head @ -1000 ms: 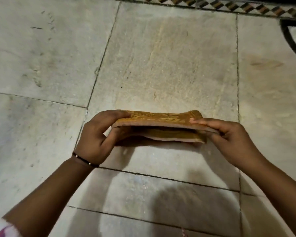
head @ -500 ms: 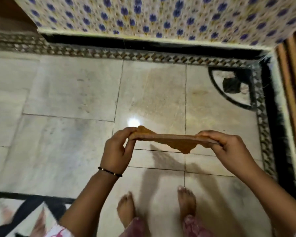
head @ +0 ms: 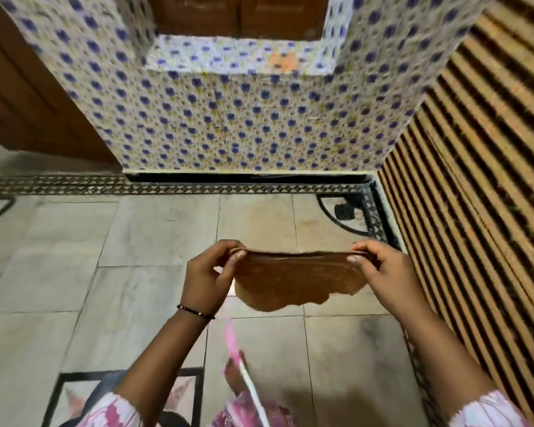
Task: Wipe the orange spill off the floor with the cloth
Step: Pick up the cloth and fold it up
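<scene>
Left hand point(head: 205, 277) and right hand point(head: 379, 272) pinch the top corners of an orange-brown cloth point(head: 290, 280), which hangs above the floor point(head: 154, 229).

Dim warm indoor light, motion blur smearing the blue-flowered tiled wall point(head: 228, 118), wide-angle bending at edges, soft shadows on pale marble floor point(head: 136, 272).

A blue-flowered tiled wall point(head: 228, 124) rises between a wooden door point(head: 28, 97) and a striped reed blind point(head: 481, 180), above the patterned floor border point(head: 136, 188)
</scene>
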{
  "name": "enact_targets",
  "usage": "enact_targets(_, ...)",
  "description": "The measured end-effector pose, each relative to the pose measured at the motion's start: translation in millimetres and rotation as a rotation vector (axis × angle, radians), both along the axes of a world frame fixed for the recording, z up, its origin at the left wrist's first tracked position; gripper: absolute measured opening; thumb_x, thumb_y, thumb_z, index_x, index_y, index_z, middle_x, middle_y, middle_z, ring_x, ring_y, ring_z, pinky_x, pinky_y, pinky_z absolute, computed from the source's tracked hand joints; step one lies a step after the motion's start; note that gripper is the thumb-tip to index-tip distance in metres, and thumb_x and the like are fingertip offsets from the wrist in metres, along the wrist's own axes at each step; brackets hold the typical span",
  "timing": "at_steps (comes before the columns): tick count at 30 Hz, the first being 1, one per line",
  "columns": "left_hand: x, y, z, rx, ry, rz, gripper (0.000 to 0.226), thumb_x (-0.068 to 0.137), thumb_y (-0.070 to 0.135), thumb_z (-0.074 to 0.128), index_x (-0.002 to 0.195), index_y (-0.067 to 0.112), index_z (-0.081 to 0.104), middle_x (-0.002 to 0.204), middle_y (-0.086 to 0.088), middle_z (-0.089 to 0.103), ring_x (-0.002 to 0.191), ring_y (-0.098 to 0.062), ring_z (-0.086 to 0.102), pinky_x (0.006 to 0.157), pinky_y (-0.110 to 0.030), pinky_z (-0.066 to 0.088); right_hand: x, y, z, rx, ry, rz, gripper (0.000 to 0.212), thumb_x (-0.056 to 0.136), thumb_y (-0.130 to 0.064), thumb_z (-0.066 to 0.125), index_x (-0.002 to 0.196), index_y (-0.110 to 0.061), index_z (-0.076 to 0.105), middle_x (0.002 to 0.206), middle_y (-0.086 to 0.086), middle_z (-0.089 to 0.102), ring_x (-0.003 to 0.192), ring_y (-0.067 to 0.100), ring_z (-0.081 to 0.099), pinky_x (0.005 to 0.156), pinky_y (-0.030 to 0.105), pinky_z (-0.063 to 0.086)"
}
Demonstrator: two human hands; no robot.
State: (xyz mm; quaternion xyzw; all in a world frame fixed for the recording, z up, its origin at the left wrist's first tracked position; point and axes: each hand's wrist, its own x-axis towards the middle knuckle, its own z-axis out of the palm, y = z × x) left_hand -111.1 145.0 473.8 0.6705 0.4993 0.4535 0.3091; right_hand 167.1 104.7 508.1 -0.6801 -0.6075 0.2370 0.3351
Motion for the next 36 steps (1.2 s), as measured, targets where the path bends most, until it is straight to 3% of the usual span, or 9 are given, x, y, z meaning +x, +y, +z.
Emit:
enact_targets(3,3,-30,16,0.057,0.052,0.047,0.012,0.084,0.034,0.062,0.084,0.023,0.067,0.082,0.012,0.065,0.076,-0.003,0.06,0.063,-0.008,0.043,1,-39,17,0.011,-0.067,0.055,0.011,0.089,-0.01,0.059,0.091,-0.02,0.062,0.081,-0.012,0.06,0.079,0.001,0.057,0.064,0.008,0.04)
enact_targets(7,14,-75,35,0.045,0.11,0.201,0.003,0.085,0.019,0.069,0.085,0.018,0.072,0.079,0.002,0.058,0.069,-0.009,0.054,0.061,-0.007,0.039,10,-89,44,-0.086,-0.008,0.076,0.005,0.091,-0.019,0.058,0.088,-0.019,0.063,0.081,-0.007,0.062,0.077,0.007,0.059,0.062,0.023,0.048)
enact_targets(11,35,-107,59,-0.193,-0.158,0.257,0.006,0.093,0.021,0.058,0.094,0.024,0.063,0.083,-0.001,0.066,0.074,-0.014,0.066,0.064,-0.03,0.056,2,-127,71,-0.197,0.357,0.036,0.01,0.091,-0.02,0.059,0.084,-0.016,0.065,0.071,-0.002,0.063,0.066,0.013,0.059,0.052,0.027,0.046)
enact_targets(14,55,-138,79,-0.408,-0.256,0.129,0.031,0.091,0.025,0.06,0.119,0.02,0.048,0.106,-0.007,0.064,0.09,-0.022,0.067,0.076,-0.037,0.055,-11,-143,97,-0.243,0.598,0.016,0.014,0.09,-0.016,0.061,0.09,-0.003,0.067,0.073,0.005,0.065,0.068,0.016,0.061,0.061,0.026,0.05)
enact_targets(20,101,-206,110,-0.25,-0.145,-0.206,0.016,0.082,0.021,0.072,0.093,0.023,0.06,0.092,0.005,0.067,0.084,-0.011,0.068,0.07,-0.024,0.055,-40,-148,125,-0.289,0.814,-0.072,0.01,0.086,-0.014,0.066,0.082,-0.005,0.068,0.079,0.015,0.067,0.067,0.023,0.063,0.062,0.032,0.05)
enact_targets(23,104,-210,120,-0.204,-0.155,-0.172,0.02,0.078,0.023,0.075,0.091,0.023,0.061,0.089,0.007,0.068,0.082,-0.007,0.068,0.069,-0.022,0.055,-43,-153,134,-0.273,0.879,-0.039,0.02,0.087,-0.017,0.064,0.093,0.002,0.067,0.087,0.019,0.063,0.077,0.028,0.059,0.068,0.036,0.047)
enact_targets(28,88,-198,131,-0.152,-0.14,-0.107,0.026,0.077,0.034,0.075,0.101,0.026,0.067,0.09,0.006,0.073,0.084,-0.007,0.069,0.078,-0.035,0.058,-44,-161,153,-0.287,1.06,0.135,0.021,0.091,-0.007,0.056,0.106,0.005,0.063,0.093,0.017,0.069,0.081,0.022,0.067,0.062,0.025,0.056)
enact_targets(33,71,-188,139,-0.207,-0.208,-0.181,0.018,0.081,0.053,0.057,0.093,0.044,0.066,0.095,0.001,0.073,0.093,-0.018,0.069,0.083,-0.049,0.055,-60,-159,154,-0.174,0.945,0.098,0.035,0.08,0.002,0.066,0.114,0.001,0.06,0.109,0.018,0.068,0.101,0.028,0.066,0.085,0.035,0.056)
enact_targets(36,58,-182,146,-0.209,-0.22,-0.186,0.021,0.094,0.035,0.052,0.084,0.04,0.07,0.092,-0.005,0.073,0.091,-0.023,0.069,0.084,-0.052,0.054,-71,-160,152,-0.117,0.866,0.109,0.038,0.076,0.0,0.071,0.114,-0.004,0.063,0.107,0.012,0.07,0.102,0.024,0.066,0.087,0.033,0.054)
